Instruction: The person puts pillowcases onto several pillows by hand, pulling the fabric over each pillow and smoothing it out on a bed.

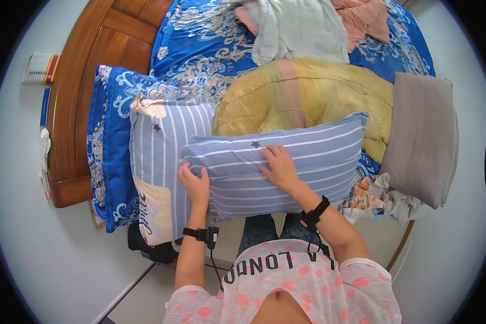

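While the right hand [281, 168] rests with loosely spread fingers on the pillow [321, 156], the left hand [196, 186] is at its left end, thumb and fingers apart, though whether they grip cannot be told; left of the left hand stands a second pillow [164, 140]; beyond both hands lies a yellow quilt [340, 92]; well right, a grey cushion [421, 135].

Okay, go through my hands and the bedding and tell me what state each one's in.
Left hand, fingers bent, grip unclear
Right hand, open on the front striped pillow
Front striped pillow, slanted, slightly creased
Side striped pillow, partly overlapped
Blue patterned pillow, partly hidden
Yellow quilt, bunched, creased
Grey pillow, tilted, fairly smooth
Pale blanket, rumpled
Pink cloth, crumpled
Blue bedsheet, spread out
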Motion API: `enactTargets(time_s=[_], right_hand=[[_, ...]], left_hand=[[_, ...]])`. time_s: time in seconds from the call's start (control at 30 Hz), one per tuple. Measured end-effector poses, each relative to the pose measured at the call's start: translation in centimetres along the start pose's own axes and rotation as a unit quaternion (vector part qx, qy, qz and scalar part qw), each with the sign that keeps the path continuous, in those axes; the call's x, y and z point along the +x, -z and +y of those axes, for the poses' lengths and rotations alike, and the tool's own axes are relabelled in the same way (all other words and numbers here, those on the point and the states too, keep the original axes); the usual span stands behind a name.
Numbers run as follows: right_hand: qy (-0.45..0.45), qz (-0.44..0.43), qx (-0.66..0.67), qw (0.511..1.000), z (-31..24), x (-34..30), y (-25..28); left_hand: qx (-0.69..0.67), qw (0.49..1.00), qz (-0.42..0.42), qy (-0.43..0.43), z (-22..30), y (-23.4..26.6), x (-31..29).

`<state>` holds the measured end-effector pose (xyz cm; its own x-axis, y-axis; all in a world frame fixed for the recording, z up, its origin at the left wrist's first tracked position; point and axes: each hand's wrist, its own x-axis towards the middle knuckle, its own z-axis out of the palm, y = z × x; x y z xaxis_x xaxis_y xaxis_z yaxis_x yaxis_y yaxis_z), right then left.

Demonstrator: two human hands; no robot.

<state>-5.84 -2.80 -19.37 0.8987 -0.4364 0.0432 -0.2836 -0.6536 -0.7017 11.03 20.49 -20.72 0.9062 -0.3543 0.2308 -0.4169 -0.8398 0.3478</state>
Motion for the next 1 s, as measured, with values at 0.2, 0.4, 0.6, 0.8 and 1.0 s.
enactTargets(time_s=[0.2,0.4,0.6,0.8,1.0], right_hand=[[0.024,0.021,-0.053,0.998,-4.5,7.1,-5.9],[-0.090,-0.108,-0.172,0.975,-2.5,8.1,-8.7],[-0.086,-0.078,-0.079,0.990,-2.8,6.1,-6.9],[-0.062,-0.064,-0.061,0.994,-4.2,5.3,-6.8],[-0.020,-0.073,-0.103,0.992,-3.8,1.0,-5.8]], left_hand=[[-0.349,0.867,-0.104,0.340,-7.5,-6.1,2.0],[-0.478,0.786,-0.035,0.390,-4.7,-6.9,1.4],[-0.506,0.745,-0.015,0.434,-2.1,-4.0,2.0],[-0.388,0.862,-0.163,0.283,-5.8,-2.2,4.0],[-0.205,0.926,-0.141,-0.283,1.8,2.5,4.6]])
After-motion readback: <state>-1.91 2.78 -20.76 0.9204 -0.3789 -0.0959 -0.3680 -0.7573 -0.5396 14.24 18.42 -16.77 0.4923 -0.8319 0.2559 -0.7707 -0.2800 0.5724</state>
